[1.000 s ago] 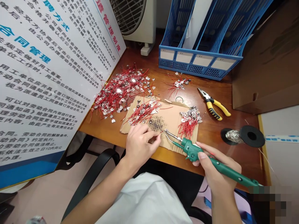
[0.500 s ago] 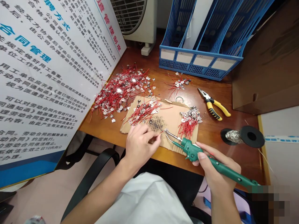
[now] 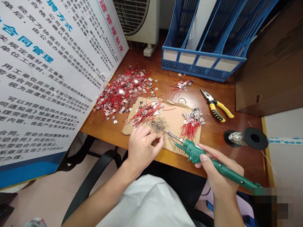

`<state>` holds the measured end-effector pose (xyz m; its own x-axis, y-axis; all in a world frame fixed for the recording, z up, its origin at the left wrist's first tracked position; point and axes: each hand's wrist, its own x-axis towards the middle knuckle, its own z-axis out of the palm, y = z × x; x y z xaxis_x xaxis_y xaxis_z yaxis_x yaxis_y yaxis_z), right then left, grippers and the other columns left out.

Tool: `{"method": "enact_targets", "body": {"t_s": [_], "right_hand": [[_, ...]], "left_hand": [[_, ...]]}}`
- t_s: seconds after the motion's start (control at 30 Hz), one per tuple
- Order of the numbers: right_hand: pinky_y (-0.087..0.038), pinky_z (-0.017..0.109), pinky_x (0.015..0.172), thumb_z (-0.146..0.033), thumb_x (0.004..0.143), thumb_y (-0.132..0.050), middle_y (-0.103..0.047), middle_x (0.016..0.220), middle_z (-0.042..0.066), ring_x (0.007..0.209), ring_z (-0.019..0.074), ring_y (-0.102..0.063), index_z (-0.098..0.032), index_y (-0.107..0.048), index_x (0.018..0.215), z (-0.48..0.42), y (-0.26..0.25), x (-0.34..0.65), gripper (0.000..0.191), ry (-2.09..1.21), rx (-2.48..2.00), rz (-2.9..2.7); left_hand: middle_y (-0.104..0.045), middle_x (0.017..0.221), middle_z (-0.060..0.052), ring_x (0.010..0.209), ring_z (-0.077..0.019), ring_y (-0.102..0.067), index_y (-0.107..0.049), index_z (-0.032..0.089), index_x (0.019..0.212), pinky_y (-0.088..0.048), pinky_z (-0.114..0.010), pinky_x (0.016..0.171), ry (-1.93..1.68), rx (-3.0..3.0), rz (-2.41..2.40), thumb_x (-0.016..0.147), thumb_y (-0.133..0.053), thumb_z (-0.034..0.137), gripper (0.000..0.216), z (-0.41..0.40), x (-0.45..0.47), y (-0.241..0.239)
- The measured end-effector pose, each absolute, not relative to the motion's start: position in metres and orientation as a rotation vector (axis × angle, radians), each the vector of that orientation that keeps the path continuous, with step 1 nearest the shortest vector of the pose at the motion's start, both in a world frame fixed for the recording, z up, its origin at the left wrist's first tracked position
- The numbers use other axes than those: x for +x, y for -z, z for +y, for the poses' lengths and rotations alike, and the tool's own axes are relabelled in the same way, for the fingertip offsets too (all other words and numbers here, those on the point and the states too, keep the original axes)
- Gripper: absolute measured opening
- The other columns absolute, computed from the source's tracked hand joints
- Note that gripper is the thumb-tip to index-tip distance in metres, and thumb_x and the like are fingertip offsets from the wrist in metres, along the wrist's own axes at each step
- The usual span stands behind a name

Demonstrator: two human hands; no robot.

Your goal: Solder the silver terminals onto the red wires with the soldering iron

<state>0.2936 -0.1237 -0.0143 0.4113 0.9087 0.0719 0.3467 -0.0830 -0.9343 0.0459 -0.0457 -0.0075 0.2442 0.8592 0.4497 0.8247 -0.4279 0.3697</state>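
My right hand [image 3: 219, 171] grips a green soldering iron [image 3: 213, 164] like a pen, its metal tip resting on a small metal tab [image 3: 168, 132] on a scorched cardboard sheet [image 3: 174, 121]. My left hand [image 3: 142, 146] rests on the cardboard's near edge, fingers pinched together on a thin red wire that leads toward the tip. Small bundles of red wires with metal tabs [image 3: 192, 121] lie on the cardboard right of the tip, and another bundle [image 3: 146, 113] lies to the left.
A big heap of red wired tabs [image 3: 123, 91] covers the wooden desk [image 3: 239, 157] at left, a small heap [image 3: 182, 83] farther back. Yellow-handled pliers [image 3: 216, 105], a solder spool [image 3: 248, 137], a blue file rack [image 3: 208, 41], a printed board [image 3: 47, 72] and a fan [image 3: 139, 19] surround them.
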Motion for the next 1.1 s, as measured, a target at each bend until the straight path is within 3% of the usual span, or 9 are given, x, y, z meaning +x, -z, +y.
{"method": "enact_targets", "body": {"t_s": [0.7,1.1], "right_hand": [[-0.065,0.029,0.063,-0.030,0.093,-0.086,-0.081,0.068,-0.001,0.055,0.0198,-0.079,-0.026,-0.094,0.110,-0.122,0.010,0.289,0.019,-0.698,-1.598,-1.100],[-0.068,0.032,0.063,-0.040,0.097,-0.085,-0.081,0.069,0.003,0.055,0.0224,-0.080,-0.022,-0.094,0.111,-0.122,0.019,0.293,0.025,-0.665,-1.603,-1.131]], "left_hand": [[-0.064,0.072,0.001,0.074,-0.0191,-0.055,-0.083,0.022,0.079,-0.037,-0.036,0.075,-0.906,2.426,1.708,0.100,-0.083,0.021,0.022,-0.050,0.050,0.006],[-0.063,0.071,0.001,0.074,-0.0195,-0.056,-0.082,0.022,0.077,-0.036,-0.036,0.075,-0.926,2.442,1.717,0.099,-0.083,0.019,0.023,-0.050,0.052,0.005]]}}
